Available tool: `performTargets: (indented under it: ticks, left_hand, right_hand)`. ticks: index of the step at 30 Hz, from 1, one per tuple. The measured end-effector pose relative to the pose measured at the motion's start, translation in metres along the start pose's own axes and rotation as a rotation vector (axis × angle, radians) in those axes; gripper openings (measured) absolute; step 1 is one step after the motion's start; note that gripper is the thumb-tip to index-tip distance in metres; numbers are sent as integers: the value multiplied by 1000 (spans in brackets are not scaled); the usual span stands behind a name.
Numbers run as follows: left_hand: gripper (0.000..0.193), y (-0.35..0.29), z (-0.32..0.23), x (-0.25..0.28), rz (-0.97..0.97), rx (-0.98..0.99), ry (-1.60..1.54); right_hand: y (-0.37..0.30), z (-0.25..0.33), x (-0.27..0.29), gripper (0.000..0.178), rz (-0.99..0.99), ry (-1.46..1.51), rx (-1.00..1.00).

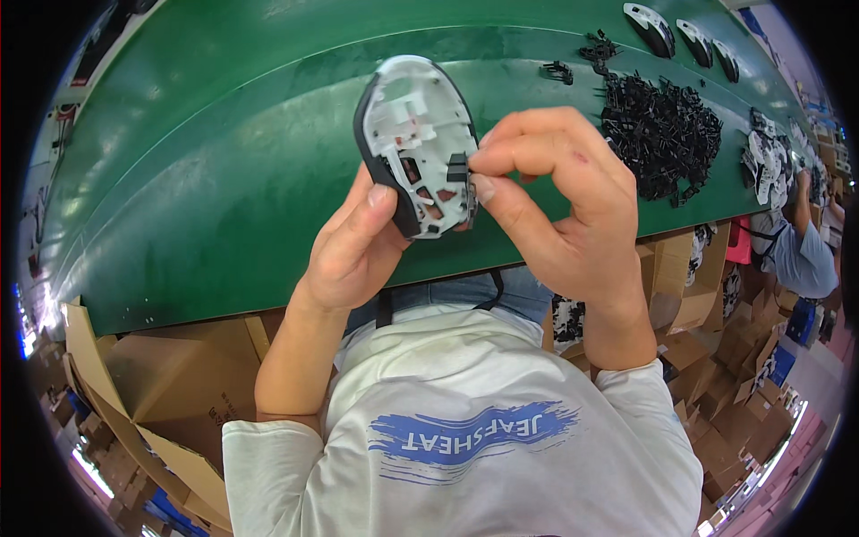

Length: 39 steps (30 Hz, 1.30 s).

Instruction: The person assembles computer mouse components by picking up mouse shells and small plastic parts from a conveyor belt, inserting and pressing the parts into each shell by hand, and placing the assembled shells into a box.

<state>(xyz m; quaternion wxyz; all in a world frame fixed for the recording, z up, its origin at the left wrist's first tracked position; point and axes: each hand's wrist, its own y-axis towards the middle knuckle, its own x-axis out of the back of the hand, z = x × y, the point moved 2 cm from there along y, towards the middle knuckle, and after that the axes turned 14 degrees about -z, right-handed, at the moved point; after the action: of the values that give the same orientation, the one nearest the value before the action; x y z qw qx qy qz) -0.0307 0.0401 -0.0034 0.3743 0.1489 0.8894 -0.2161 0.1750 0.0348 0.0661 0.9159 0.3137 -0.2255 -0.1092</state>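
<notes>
A mouse shell (420,134), white inside with a black outer side, is held up over the green table with its hollow inside showing. Wrapped round its lower left edge, my left hand (358,242) has the thumb pressed on the black side. A small black plastic clip (457,167) sits at the shell's right inner edge. Thumb and forefinger of my right hand (555,188) are closed in a pinch at that clip, touching the shell's rim. The fingertips partly cover the clip's outer end.
The green table (224,179) bears a heap of black plastic parts (662,134) at right, with a few loose ones (599,49) beyond it. Several black-and-white shells (650,29) lie at the far right. Cardboard boxes (179,376) stand below the near edge. Another person (801,246) works at right.
</notes>
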Motion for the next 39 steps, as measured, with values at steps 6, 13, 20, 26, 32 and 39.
performTargets:
  ticks: [6, 13, 20, 26, 32, 39]
  left_hand:
    - [62, 7, 0, 11, 48, -64, 6]
    - [105, 1, -1, 0, -48, 40, 271]
    - [98, 0, 2, 10, 5, -22, 314]
    - [100, -5, 1, 13, 21, -86, 367]
    - [102, 0, 1, 15, -14, -54, 158]
    - [101, -3, 5, 8, 27, -48, 292]
  right_hand:
    - [-3, 1, 5, 20, 58, -2, -13]
    - [-7, 7, -2, 12, 65, -7, -246]
    - [-8, 5, 1, 14, 163, -137, -31]
    - [-8, 5, 3, 14, 258, -167, 2]
    - [-12, 6, 3, 18, 138, -95, 8]
    - [-13, 5, 0, 20, 96, -76, 101]
